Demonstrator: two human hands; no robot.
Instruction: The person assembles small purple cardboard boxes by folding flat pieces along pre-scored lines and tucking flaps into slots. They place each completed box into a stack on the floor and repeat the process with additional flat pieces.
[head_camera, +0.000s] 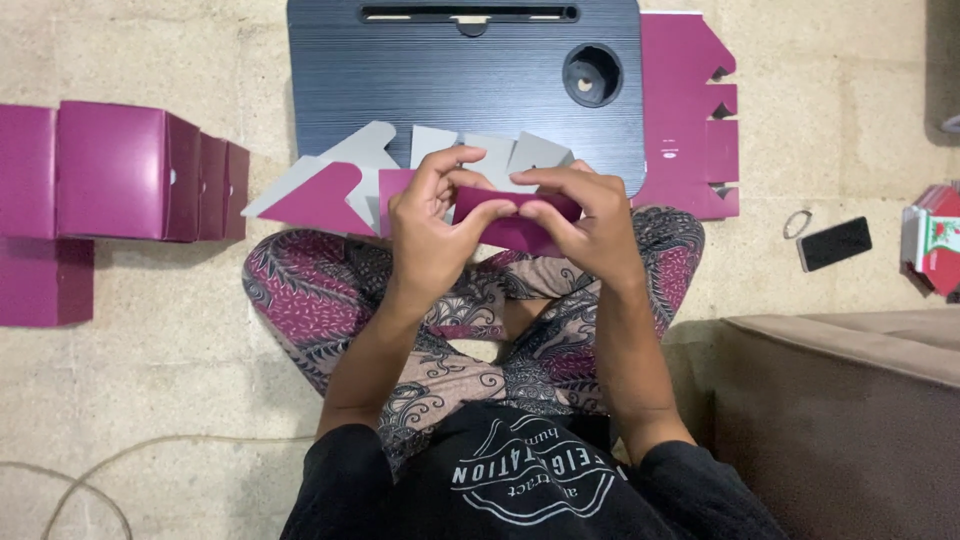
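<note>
I see both hands raised over the crossed legs, working one piece of card between them. The left hand (432, 232) and the right hand (590, 225) meet at a magenta carton blank (515, 222), partly folded, magenta on its outer face and grey on the inner flaps. The left hand's fingers (452, 160) curl over the top of the blank and its thumb presses in on the front panel, so that hand is closed on the card. The right hand's fingers (548, 178) arch over the top edge from the other side, thumb tip touching the same panel right beside the left thumb; it too is gripping the card. The grey flaps fan upward and to the left behind the hands, overlapping the near edge of the bench.

The bench (460, 85) is a low dark lap desk lying on the floor straight ahead, with a long slot along its far edge and a round cup hole (592, 75) near its right corner. Just right of it lies a flat magenta blank (690, 115), unfolded, notched along its right side. To the left, well apart from the hands, a row of finished magenta boxes (120, 170) stands on the floor. On the right lie a dark phone (834, 243), a small ring (797, 223) just beside it, and a red-and-white package (938, 240) at the frame edge. A pale cable (150, 445) loops across the floor at lower left.
</note>
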